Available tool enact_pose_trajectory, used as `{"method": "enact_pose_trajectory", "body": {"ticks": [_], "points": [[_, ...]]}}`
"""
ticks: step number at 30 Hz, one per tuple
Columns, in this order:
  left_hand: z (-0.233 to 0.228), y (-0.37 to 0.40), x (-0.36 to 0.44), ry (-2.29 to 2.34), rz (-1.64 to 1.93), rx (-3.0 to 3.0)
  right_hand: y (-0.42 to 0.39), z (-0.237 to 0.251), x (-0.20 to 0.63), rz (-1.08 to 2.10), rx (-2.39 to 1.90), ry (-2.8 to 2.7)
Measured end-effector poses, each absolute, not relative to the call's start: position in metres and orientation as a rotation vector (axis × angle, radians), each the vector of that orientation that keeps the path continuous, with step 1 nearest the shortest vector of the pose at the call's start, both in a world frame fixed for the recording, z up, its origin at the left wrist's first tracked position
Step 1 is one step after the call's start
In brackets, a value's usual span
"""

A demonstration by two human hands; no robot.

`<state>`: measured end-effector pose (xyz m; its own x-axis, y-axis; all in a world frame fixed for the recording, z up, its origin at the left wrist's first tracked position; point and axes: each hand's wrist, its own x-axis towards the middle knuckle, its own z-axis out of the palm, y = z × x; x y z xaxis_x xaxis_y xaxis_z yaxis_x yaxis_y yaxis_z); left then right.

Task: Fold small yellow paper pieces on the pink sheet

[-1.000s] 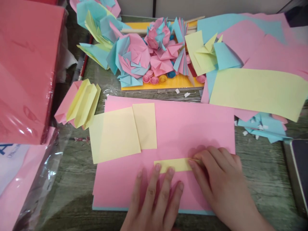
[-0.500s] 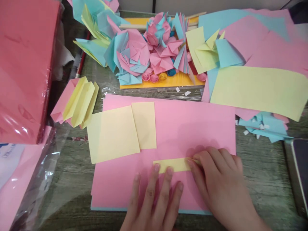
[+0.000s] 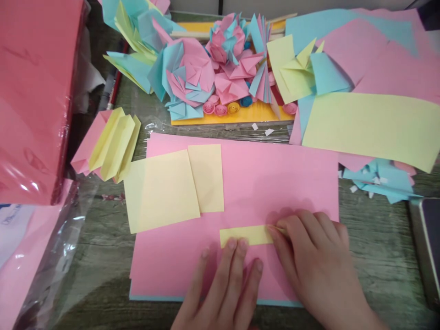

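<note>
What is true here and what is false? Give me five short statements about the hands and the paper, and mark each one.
1. The left hand presses its fingertips on the folded yellow strip. True.
2. The strip lies on a blue sheet. False: it lies on the large pink sheet; only a thin blue edge shows beneath that.
3. The right hand is at the strip's right end. True.
4. Two yellow squares lie to the right of the hands. False: they lie up and to the left, overlapping each other.
5. The paper flowers sit on a yellow-orange board beyond the pink sheet. True.
</note>
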<state>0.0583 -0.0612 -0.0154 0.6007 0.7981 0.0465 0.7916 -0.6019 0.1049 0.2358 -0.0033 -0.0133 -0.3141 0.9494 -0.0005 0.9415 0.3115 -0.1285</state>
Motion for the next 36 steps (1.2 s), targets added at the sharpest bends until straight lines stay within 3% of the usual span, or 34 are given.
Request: {"method": "enact_pose_trajectory", "body": {"ticks": [25,36], "points": [[-0.020,-0.058,0.057,1.414,-0.011,2.766,-0.006,-0.010,0.235,0.086,-1.953,-2.400],[-0.021,-0.047,0.055,1.426,0.087,2.722,-0.007,-0.010,0.236,0.105,-2.019,-2.372]]}}
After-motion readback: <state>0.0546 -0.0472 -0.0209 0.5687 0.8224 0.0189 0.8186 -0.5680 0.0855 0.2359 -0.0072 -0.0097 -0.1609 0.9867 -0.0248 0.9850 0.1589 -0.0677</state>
